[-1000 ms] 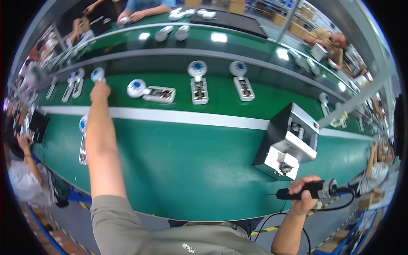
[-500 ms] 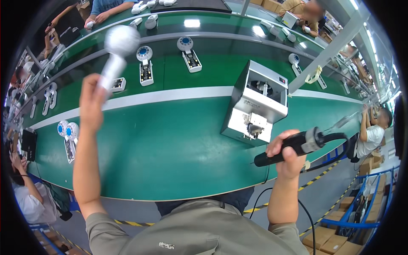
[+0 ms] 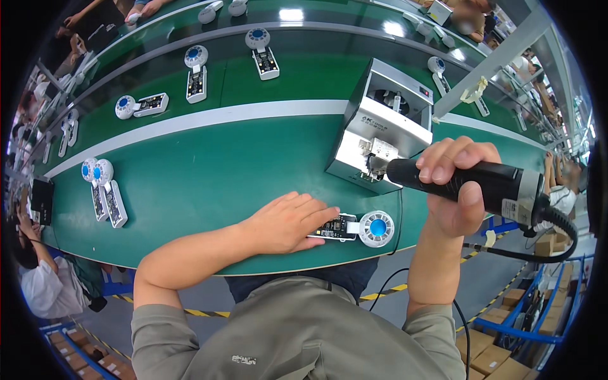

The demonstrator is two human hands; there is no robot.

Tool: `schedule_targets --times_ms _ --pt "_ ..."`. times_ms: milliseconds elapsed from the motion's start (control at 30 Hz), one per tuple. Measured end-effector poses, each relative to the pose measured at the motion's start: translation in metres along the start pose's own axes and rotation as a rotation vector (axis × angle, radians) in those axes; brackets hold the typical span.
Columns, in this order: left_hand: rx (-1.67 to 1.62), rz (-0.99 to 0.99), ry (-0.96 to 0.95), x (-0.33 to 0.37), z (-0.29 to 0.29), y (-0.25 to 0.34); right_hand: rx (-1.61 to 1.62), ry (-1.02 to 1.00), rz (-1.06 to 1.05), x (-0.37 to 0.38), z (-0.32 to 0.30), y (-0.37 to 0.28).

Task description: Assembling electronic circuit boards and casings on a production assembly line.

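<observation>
**Left hand (image 3: 288,223) on a white plastic round-headed device (image 3: 345,227), right hand (image 3: 457,180) around a black cylindrical power driver (image 3: 486,183)**

At nine o'clock, two white devices with blue-centred heads (image 3: 114,204) lie side by side on the flat green worktop (image 3: 209,164). Between ten and twelve, beyond the white straight strip (image 3: 253,110), lie three similar devices (image 3: 197,82). Near the centre, the left hand's fingers lie together across the device's handle, thumb along its near side; the device rests near the worktop's front edge, towards five o'clock, its head pointing to three. At two o'clock stands a silver-and-black metal box-shaped machine (image 3: 380,130). At three, the right hand's fingers curl around the driver, its nose towards nine, at the machine's front; contact cannot be told.
</observation>
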State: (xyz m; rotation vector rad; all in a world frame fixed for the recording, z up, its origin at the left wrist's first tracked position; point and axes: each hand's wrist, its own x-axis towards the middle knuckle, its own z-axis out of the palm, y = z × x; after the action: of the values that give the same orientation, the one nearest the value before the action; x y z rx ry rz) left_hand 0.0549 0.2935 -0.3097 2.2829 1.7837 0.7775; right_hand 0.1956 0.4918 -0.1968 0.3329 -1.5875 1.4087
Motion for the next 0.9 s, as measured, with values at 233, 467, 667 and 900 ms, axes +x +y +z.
schedule_targets --times_ms 233,467,667,900 --pt "0.023 -0.036 0.090 0.001 0.009 -0.006 0.024 -0.043 0.141 0.008 -0.006 0.012" --pt "-0.026 -0.096 0.092 0.007 0.016 -0.013 0.191 -0.124 0.265 -0.012 -0.004 0.009" --pt "-0.029 -0.096 0.103 0.012 0.022 -0.014 0.220 -0.136 0.320 -0.033 -0.004 0.018" --pt "-0.033 -0.107 0.085 0.020 0.027 -0.015 0.186 -0.139 0.343 -0.037 -0.014 0.026"
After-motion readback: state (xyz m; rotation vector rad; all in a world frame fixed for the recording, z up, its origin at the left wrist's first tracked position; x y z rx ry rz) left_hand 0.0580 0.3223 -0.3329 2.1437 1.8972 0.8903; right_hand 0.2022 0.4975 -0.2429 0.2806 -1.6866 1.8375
